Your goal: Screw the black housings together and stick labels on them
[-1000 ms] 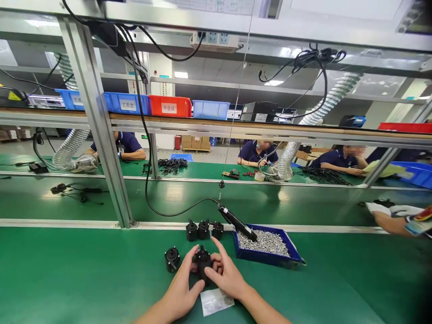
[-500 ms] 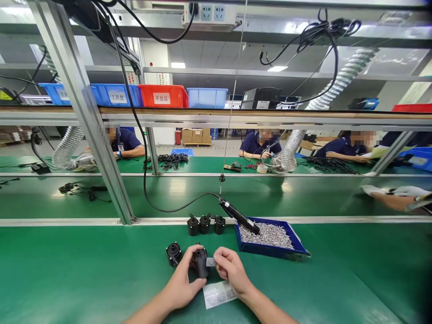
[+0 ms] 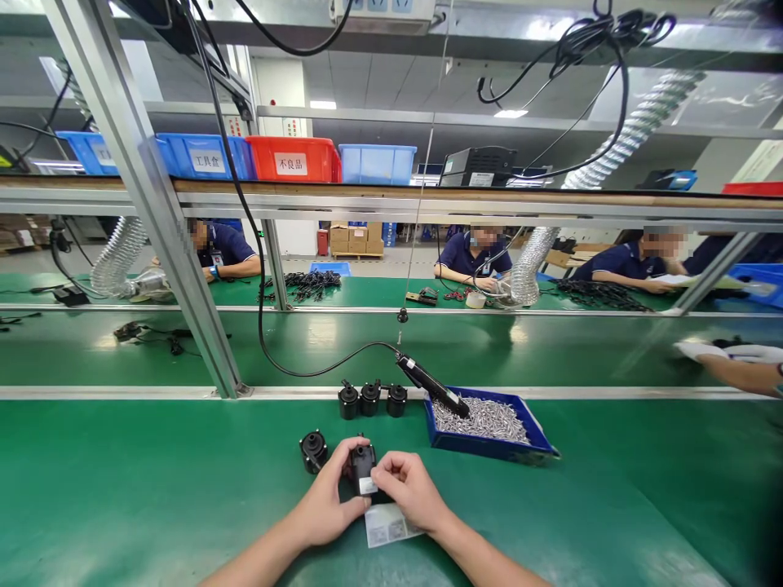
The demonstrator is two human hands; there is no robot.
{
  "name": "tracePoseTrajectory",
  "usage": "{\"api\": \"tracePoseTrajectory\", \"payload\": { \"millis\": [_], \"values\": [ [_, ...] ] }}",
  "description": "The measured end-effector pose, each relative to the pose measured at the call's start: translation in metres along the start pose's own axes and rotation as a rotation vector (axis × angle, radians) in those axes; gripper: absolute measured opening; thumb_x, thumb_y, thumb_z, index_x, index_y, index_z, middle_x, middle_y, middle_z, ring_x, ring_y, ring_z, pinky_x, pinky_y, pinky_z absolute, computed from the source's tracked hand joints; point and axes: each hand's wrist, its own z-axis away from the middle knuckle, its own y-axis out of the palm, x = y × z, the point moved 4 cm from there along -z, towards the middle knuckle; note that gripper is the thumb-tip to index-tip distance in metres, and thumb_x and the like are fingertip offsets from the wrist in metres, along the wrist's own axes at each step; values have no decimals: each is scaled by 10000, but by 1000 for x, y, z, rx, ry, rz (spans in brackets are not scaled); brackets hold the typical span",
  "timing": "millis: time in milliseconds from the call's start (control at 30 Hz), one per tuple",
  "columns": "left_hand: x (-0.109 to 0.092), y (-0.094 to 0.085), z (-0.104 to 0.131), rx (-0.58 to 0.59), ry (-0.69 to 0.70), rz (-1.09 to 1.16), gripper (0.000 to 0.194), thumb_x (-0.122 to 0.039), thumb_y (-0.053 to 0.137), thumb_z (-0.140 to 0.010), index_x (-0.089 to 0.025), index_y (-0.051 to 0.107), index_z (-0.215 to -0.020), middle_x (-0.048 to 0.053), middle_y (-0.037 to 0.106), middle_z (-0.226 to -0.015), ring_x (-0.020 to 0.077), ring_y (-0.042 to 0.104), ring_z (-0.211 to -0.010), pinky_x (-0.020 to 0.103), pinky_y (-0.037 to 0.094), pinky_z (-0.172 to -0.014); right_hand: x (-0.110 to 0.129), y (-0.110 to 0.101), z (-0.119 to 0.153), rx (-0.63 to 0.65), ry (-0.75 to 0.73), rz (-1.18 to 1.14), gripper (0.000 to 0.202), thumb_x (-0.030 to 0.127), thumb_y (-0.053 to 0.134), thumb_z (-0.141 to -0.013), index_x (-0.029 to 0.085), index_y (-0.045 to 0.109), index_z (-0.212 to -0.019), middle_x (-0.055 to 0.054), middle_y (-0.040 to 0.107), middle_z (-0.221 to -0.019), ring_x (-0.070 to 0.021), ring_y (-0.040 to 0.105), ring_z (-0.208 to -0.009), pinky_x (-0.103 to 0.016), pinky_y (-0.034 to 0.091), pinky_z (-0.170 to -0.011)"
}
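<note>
My left hand (image 3: 333,497) is wrapped round a small black pump (image 3: 363,461) from the left, thumb low and fingers at its top. A pale label (image 3: 368,485) lies against the lower side of the pump facing me. The pinched fingertips of my right hand (image 3: 407,487) are at the label's right edge. Below the hands is a whitish label sheet (image 3: 388,526), partly covered by my right hand. Another black pump (image 3: 314,451) stands just left of my left hand.
Three black pumps (image 3: 369,399) stand by the bench's back rail. A blue tray (image 3: 489,450) of screws is at the right, with a black electric screwdriver (image 3: 433,386) on a cord over it. Co-workers sit beyond; a gloved hand (image 3: 703,350) is at far right.
My right hand has moved left, bringing the label from beside the pump onto its near side. The view has tipped down slightly. My left hand keeps its grip.
</note>
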Motion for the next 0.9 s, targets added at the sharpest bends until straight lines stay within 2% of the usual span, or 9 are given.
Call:
{"api": "tracePoseTrajectory", "payload": {
  "millis": [233,533,900],
  "values": [
    [-1,0,0,1,2,-15,808,-54,657,-753,-274,427,-1495,100,512,-1523,295,520,-1416,505,366,-1247,-2,0,0,-7,-5,16,377,499,750,-819,167,623,-693,3,550,-648,-132,457,-614,-274,336,-601],
    [5,0,0,-3,6,-3,815,-54,656,-758,-280,418,-1504,94,506,-1533,289,494,-1445,494,345,-1269,-1,0,0,-6,-3,41,384,509,744,-829,161,630,-711,2,568,-656,-128,458,-615,-272,333,-602],
    [3,-1,0,-12,22,-33,807,-42,659,-750,-260,432,-1493,112,513,-1526,296,495,-1433,522,334,-1274,-1,0,3,-43,-25,179,352,484,734,-867,169,660,-731,4,589,-647,-127,465,-590,-275,330,-575]
  ]
}}
